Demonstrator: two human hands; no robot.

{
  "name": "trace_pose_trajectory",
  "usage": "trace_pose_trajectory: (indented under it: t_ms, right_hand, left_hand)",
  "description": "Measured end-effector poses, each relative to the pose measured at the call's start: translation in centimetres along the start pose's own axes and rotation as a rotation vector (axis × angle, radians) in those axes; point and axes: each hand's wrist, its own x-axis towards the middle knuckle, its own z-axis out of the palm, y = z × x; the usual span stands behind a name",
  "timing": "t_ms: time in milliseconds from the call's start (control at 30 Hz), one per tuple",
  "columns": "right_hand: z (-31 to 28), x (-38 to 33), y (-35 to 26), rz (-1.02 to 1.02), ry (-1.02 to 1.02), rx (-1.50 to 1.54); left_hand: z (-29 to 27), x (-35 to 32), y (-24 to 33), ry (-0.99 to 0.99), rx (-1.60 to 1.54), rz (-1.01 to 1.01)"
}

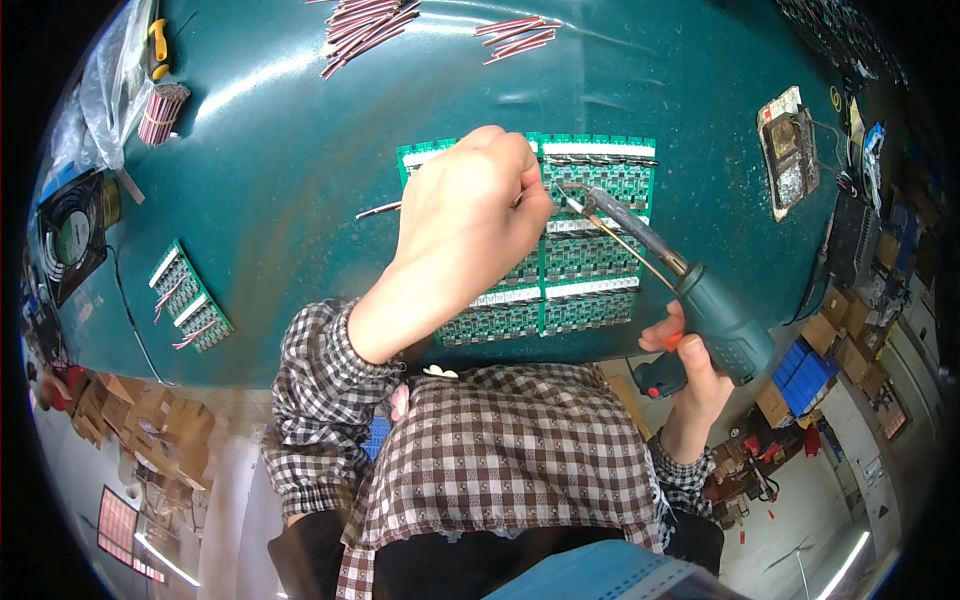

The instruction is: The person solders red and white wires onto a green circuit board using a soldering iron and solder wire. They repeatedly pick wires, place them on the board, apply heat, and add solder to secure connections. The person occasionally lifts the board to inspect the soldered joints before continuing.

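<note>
A panel of green circuit boards (590,270) lies on the dark green table top (290,190) in front of me. My left hand (465,215) rests over its left half with fingers pinched on a thin red-and-white wire (378,210) that sticks out to the left. My right hand (695,375) grips a dark green soldering gun (715,315) with a red trigger. Its metal tip (572,200) touches the board right beside my left fingertips.
A smaller green board (190,297) with wires lies at the left. Bundles of red-and-white wires (365,25) lie at the far edge, another bundle (160,112) at the far left. A fan (70,235) sits at the left rim, a solder-tip stand (790,150) at the right.
</note>
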Motion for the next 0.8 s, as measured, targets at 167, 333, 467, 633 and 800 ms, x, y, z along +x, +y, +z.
trace_pose_trajectory:
  t_ms: [167,333,467,633,800]
  right_hand:
    - [-0.02,-0.04,-0.03,0.006,-0.013,-0.005]
    - [-0.03,-0.15,-0.05,0.008,-0.007,-0.008]
    - [0.38,-0.04,0.02,-0.037,0.030,-0.115]
    - [0.20,-0.13,-0.12,-0.005,0.000,-0.053]
    - [0.06,-0.08,-0.21,0.013,-0.027,-0.020]
  left_hand:
    - [-0.02,0.06,0.11,0.017,0.009,0.017]
    - [0.08,0.02,0.09,-0.008,0.002,0.008]
    - [0.03,0.05,0.24,-0.006,0.005,-0.007]
    - [0.26,0.00,0.12,0.015,0.009,0.010]
    - [0.33,0.01,0.11,0.034,0.015,0.022]
